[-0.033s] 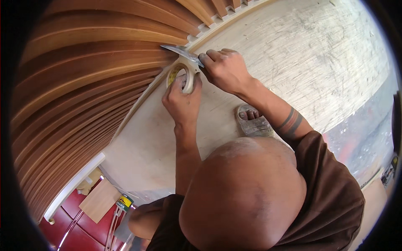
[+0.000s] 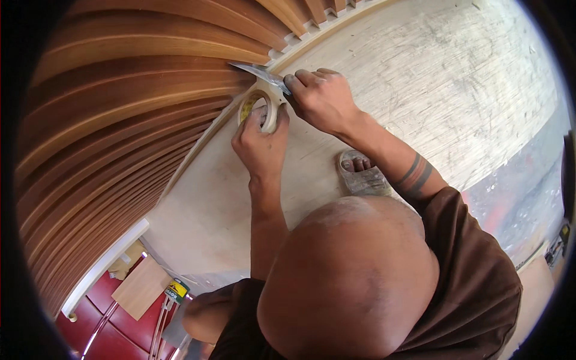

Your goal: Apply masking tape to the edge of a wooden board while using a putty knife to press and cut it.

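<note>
My left hand (image 2: 261, 150) holds a roll of pale masking tape (image 2: 259, 110), with fingers through its core, against the edge where the pale plywood board (image 2: 420, 78) meets the ribbed brown wooden slat panel (image 2: 120, 120). My right hand (image 2: 324, 99) grips a thin metal blade (image 2: 258, 72). The blade's tip points left and lies on the slats just above the tape roll. The two hands are close together, almost touching. My bent knee (image 2: 348, 276) fills the lower middle of the view.
My foot in a grey sandal (image 2: 362, 174) rests on the plywood below the right forearm. At lower left lie a white trim strip (image 2: 102, 267), a small wood offcut (image 2: 141, 288) and a yellow-labelled tool (image 2: 177, 290) over a red floor (image 2: 114, 327).
</note>
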The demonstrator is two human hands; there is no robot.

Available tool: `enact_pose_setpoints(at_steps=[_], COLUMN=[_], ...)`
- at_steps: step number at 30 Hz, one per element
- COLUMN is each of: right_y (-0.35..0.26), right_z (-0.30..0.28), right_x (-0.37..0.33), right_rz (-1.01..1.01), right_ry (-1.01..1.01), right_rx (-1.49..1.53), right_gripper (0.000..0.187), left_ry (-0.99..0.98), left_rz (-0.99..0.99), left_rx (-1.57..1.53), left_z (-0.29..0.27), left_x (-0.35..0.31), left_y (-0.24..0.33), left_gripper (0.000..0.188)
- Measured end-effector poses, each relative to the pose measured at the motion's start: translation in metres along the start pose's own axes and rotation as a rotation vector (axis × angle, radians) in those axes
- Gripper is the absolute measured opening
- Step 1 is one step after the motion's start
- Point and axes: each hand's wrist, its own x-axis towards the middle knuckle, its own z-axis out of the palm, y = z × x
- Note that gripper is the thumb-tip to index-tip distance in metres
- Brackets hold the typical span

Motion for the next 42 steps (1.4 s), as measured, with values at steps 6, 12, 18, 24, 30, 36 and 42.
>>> enact_pose_setpoints(at_steps=[6,12,18,24,30,36,42], right_y=[-0.029,-0.047,-0.037,-0.032,-0.049,-0.065,-0.065], right_z=[0.010,0.021,0.007,0.011,0.026,0.038,0.042], right_x=[-0.003,-0.002,0.005,0.012,-0.001,0.008,0.011], right_rz=[0.022,0.081,0.002,-0.022,0.015,0.117,0.235], right_ry=[0.007,0.027,-0.009,0.137,0.128,0.179,0.057], right_rx=[-0.109,-0.027,0.060,-0.114,-0.234,-0.250,-0.248], right_gripper=[0.019,0.019,0.013,0.009,0.015,0.014,0.025], left_ry=[-0.033,-0.044,0.051,0.014,-0.040,-0.152,-0.120], left_rz=[-0.027,-0.038,-0.016,0.014,0.008,0.116,0.244], left_rx=[0.015,-0.010,-0.083,-0.106,-0.141,-0.197,-0.218], left_z=[-0.004,-0.004,-0.002,0.005,-0.001,-0.016,-0.019], left_x=[-0.001,-0.002,-0.002,0.001,-0.007,-0.003,-0.002], left_y=[-0.015,-0.025,-0.034,-0.028,-0.033,-0.058,-0.059], left_gripper=[0.023,0.017,0.022,0.022,0.016,0.018,0.016])
